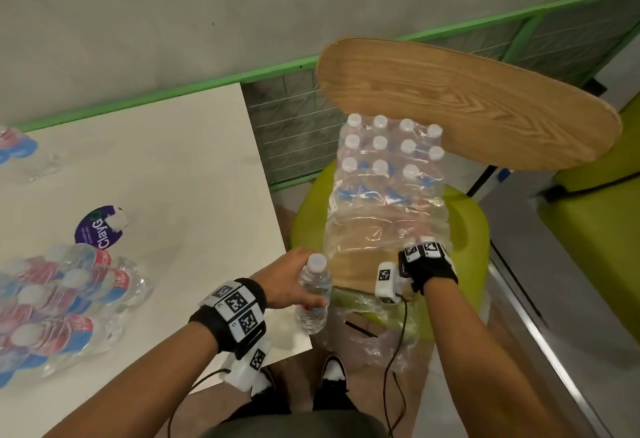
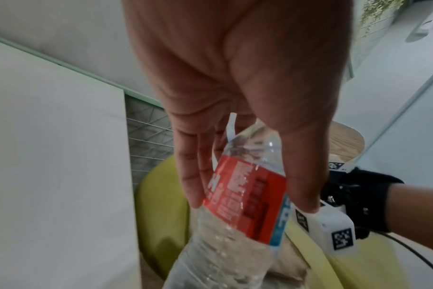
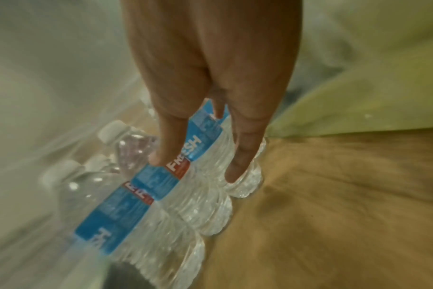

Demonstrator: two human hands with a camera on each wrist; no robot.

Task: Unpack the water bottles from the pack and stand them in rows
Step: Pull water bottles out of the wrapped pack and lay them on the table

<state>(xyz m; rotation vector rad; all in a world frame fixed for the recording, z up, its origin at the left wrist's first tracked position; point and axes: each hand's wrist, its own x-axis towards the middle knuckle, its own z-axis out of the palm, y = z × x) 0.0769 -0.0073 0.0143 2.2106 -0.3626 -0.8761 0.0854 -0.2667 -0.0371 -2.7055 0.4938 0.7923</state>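
Nearest the viewer, a single water bottle (image 1: 313, 294) is held by the left hand (image 1: 284, 278), upright with a slight tilt, between the corner of the white worktop (image 1: 166, 167) and the chair; the fingers (image 2: 193, 176) and thumb are wrapped round its red label. Just beyond, the right hand (image 3: 210, 82) is reached into the torn near end of the plastic pack (image 1: 386, 195), where one of the standing bottles (image 3: 210, 156) is pinched between thumb and fingers across its blue label. The pack is seen on the wooden seat (image 1: 356, 271) of a green chair (image 1: 464, 219), its far rows of white-capped bottles upright under the wrap. On the worktop, to the left, a cluster of unpacked bottles (image 1: 59, 295) is seen, with a purple sticker (image 1: 98, 228) beyond it.
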